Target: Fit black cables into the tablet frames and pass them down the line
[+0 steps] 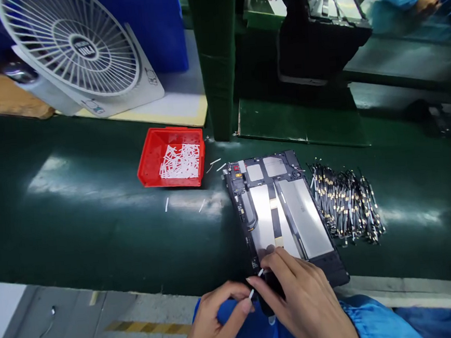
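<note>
My left hand (227, 314) pinches a small white strip (251, 294) between thumb and index finger at the table's front edge. Just beside it, my right hand (301, 293) has thumb and index finger closed around a small white piece (260, 272); I cannot tell if this belongs to the same strip. A dark object (273, 285) shows partly under the right palm, its kind hidden. Beneath and beyond the right hand lies an opened tablet (307, 214), its silver battery plates and circuit board exposed.
A red bin (143, 170) holds many white strips (182, 162), with several loose ones on the green table (109, 235). Thin black flex cables (347, 201) are heaped right of the tablet. Behind stand a white fan (83, 50) and a green post (217, 60). Co-workers' hands show at the far side.
</note>
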Motion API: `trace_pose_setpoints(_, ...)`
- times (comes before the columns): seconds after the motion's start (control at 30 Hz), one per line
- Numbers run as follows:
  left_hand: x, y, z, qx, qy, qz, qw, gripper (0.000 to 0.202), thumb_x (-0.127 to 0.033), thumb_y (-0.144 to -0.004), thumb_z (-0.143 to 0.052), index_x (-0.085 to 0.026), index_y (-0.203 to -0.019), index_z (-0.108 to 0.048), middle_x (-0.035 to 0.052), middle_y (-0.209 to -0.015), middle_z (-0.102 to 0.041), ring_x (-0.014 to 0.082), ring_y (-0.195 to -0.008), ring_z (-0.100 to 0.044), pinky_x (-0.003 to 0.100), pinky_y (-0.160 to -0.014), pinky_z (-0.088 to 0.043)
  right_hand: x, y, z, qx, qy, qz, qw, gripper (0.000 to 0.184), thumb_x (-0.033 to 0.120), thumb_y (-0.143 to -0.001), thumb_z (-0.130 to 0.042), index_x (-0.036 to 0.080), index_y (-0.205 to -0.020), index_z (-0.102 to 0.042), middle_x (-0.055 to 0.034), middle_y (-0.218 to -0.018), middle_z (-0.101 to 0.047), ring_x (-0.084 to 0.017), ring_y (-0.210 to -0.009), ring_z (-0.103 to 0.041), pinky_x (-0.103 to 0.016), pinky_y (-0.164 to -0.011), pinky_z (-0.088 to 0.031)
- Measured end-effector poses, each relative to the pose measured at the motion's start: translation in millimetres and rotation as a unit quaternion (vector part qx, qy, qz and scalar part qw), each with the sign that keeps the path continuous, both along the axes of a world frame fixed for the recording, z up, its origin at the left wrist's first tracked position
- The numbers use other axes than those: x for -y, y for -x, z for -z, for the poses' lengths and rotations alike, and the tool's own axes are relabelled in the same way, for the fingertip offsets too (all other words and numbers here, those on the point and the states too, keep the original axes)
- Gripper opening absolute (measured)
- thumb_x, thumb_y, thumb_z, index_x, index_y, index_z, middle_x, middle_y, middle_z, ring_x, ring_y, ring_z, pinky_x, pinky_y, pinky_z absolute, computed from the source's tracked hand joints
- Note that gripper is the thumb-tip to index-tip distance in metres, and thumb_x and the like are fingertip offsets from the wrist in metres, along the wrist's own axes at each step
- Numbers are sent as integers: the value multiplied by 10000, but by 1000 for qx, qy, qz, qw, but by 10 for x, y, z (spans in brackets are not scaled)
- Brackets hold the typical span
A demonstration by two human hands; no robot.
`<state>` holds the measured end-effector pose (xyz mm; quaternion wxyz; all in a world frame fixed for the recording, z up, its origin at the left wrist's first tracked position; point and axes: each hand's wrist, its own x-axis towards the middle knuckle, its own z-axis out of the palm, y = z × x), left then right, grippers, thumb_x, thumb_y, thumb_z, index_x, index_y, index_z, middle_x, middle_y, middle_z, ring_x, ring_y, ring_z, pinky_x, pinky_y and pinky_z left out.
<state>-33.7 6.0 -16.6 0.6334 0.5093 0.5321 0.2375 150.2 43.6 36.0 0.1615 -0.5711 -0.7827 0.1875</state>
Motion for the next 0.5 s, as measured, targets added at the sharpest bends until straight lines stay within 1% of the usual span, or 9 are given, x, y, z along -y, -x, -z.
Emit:
trace_pose_setpoints(0.03,16,6,-10,5,3,-5,1000,177,-354,-904,-591,-213,-845,-682,-11,-771,-700,116,-722,-656,164,-701,-484,9,-11,10,-26,7,-5,1000,225,367,-1001,-422,205,-902,-544,-21,-791,-600,-186,-596,-625,-311,-540,-486)
trace_pose_setpoints(0.1,-6,-15,-46,8,-7,-33,999,157,-338,-882,-622,-208,-832,-696,-3,-757,-720,120,-706,-669,166,-693,-502,15,-34,-2,-101,27,-15,994,181,314,-990,-470,213,-890,-582,-22,-820,-599,-153,-633,-623,-275,-592,-503)
trace_pose_setpoints(0.2,-116,-116,-130,20,-57,-84,995,133,-309,-856,-656,-205,-794,-711,-5,-703,-720,112,-657,-665,155,-644,-508,-19,-71,-79,-245,56,-48,967,114,246,-951,-565,213,-855,-618,-23,-872,-629,-111,-706,-641,-205,-661,-520)
trace_pose_setpoints(0.27,-188,-194,-189,43,-94,-111,988,134,-302,-846,-668,-199,-775,-715,-3,-670,-710,109,-615,-652,154,-599,-506,-59,-96,-128,-303,74,-53,949,17,210,-914,-627,218,-903,-637,-6,-839,-659,-97,-715,-654,-162,-671,-524)
trace_pose_setpoints(0.33,-229,-246,-229,80,-130,-114,982,137,-288,-860,-654,-194,-787,-721,6,-657,-706,110,-584,-644,165,-574,-508,-96,-117,-149,-320,87,-48,942,124,169,-886,-658,229,-995,-655,12,-784,-674,-90,-686,-658,-135,-652,-527)
trace_pose_setpoints(0.4,-242,-257,-237,96,-171,-94,976,153,-250,-895,-603,-204,-822,-728,9,-657,-704,110,-580,-645,175,-574,-516,-117,-134,-151,-323,66,-59,942,172,141,-886,-646,221,-1037,-667,3,-770,-682,-90,-648,-655,-135,-616,-529)
trace_pose_setpoints(0.47,-254,-232,-219,64,-238,-88,965,168,-194,-912,-564,-225,-960,-722,26,-782,-737,126,-693,-686,188,-642,-545,-130,-149,-176,-329,18,-95,939,123,127,-906,-610,195,-983,-676,-10,-737,-676,-93,-611,-647,-153,-587,-526)
trace_pose_setpoints(0.5,-268,-214,-205,42,-290,-95,952,216,-166,-911,-559,-230,-1067,-693,41,-878,-750,141,-788,-705,205,-700,-562,-141,-156,-211,-326,-7,-120,938,105,135,-921,-589,183,-956,-676,-15,-723,-675,-95,-600,-646,-164,-583,-525)
